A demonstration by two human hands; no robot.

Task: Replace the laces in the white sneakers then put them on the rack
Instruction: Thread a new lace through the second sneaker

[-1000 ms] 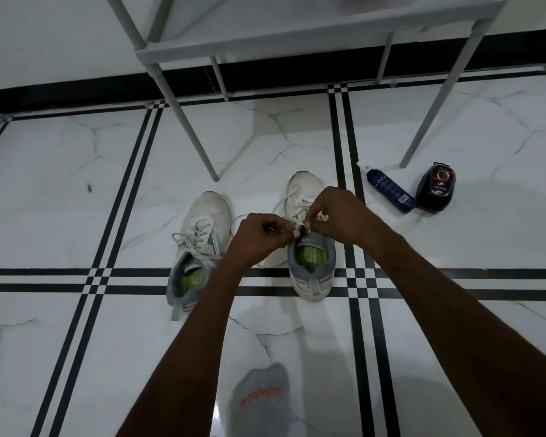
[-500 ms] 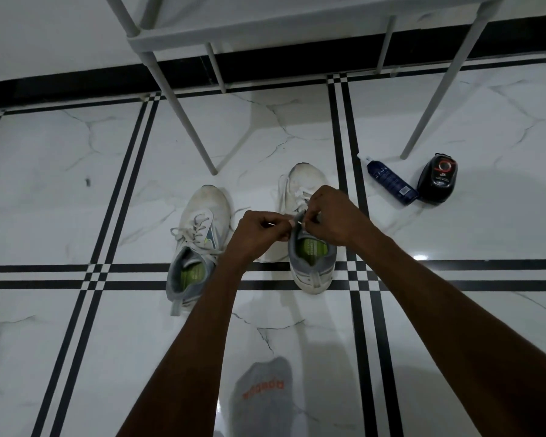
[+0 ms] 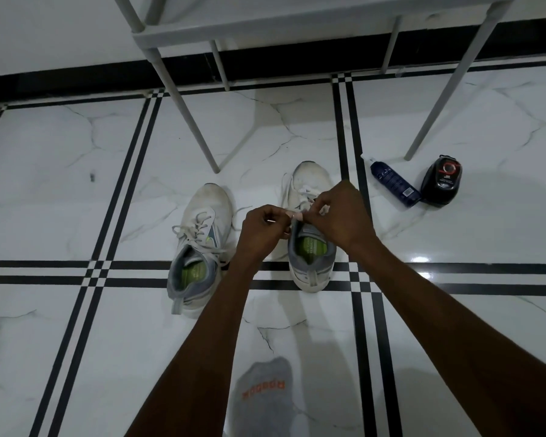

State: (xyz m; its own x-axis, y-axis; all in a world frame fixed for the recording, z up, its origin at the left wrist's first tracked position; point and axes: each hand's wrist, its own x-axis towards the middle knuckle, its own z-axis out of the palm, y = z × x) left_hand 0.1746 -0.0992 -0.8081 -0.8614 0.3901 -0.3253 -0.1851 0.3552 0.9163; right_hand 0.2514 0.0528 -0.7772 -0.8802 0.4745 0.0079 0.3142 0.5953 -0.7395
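Right sneaker: white, grey collar, green insole, standing upright on the marble floor near frame centre, toe toward 12 o'clock, heel on the black double stripe. Its white lace crosses the upper eyelets; a loose strand trails off the toe side toward 11 o'clock.

Both hands meet just above the tongue. Left hand: fingers curled, thumb and forefinger pinching a lace end. Right hand: fingers curled, pinching lace at the eyelets; which strand cannot be told. Fingertips of the two hands nearly touch.

Left sneaker: at 9 o'clock of the right one, near it but apart, toe angled slightly toward 1 o'clock. Laces threaded, ends lying loose over its side.

Rack: grey metal frame at 12 o'clock of the shoes, legs splayed onto the floor; its near left leg lands between the two toes, a little beyond them.

At 2 o'clock of the right sneaker: dark blue bottle lying on its side, touching or just beside a black container with a red ring mark.

At 6 o'clock, bottom edge: a foot in a grey sock with orange lettering.
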